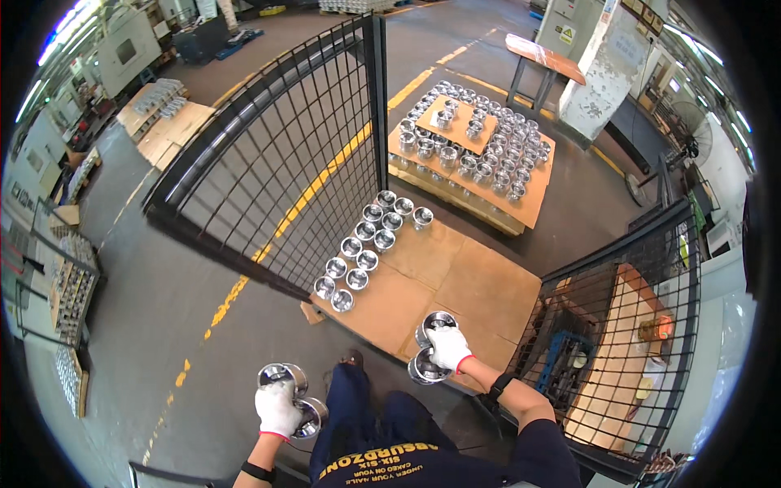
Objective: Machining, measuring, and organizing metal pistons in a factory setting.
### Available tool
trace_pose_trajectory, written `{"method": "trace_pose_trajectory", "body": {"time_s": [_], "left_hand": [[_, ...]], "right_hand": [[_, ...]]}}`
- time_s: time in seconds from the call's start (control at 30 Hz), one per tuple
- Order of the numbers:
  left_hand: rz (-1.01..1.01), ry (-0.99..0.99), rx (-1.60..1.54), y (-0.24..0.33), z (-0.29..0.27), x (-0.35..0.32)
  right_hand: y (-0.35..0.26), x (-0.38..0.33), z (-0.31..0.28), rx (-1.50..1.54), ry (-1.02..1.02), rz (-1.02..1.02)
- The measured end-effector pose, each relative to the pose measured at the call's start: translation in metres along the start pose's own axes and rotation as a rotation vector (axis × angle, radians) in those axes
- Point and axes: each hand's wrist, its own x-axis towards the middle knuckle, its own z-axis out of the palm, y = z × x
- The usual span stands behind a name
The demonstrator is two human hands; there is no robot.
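My left hand [277, 411], in a white glove with a red cuff, is closed on two shiny metal pistons [311, 417] beside my left leg. Similarly gloved, my right hand [449, 348] grips another pair of pistons [426, 370] over the near edge of a pallet covered with brown cardboard [488, 281]. Palms and most fingertips are hidden by the gloves' backs. Rows of upright pistons [366, 232] stand on the left part of this cardboard, their hollow ends facing up.
A black mesh panel [301, 154] rises left of the pallet, another mesh panel [626, 342] on the right. Behind is a second pallet [521, 215] crowded with pistons. Further back stand a small wooden-topped table [545, 58] and a pillar [608, 73]. Yellow lines mark the floor.
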Motion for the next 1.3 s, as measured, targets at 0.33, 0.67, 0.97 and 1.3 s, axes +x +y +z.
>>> {"method": "trace_pose_trajectory", "body": {"time_s": [0.33,0.67,0.97,1.3], "left_hand": [[0.571,-0.109,-0.047,0.02,0.104,0.227],[0.68,-0.222,-0.222,0.092,0.271,0.362],[0.739,-0.283,-0.066,0.115,0.349,0.413],[0.708,-0.292,-0.172,0.129,0.399,0.449]], "right_hand": [[0.075,0.226,0.092,0.029,0.036,0.191],[0.178,0.396,0.222,-0.05,0.26,0.242],[0.211,0.473,0.217,-0.013,0.31,0.32],[0.208,0.47,0.179,0.156,0.548,0.356]]}}
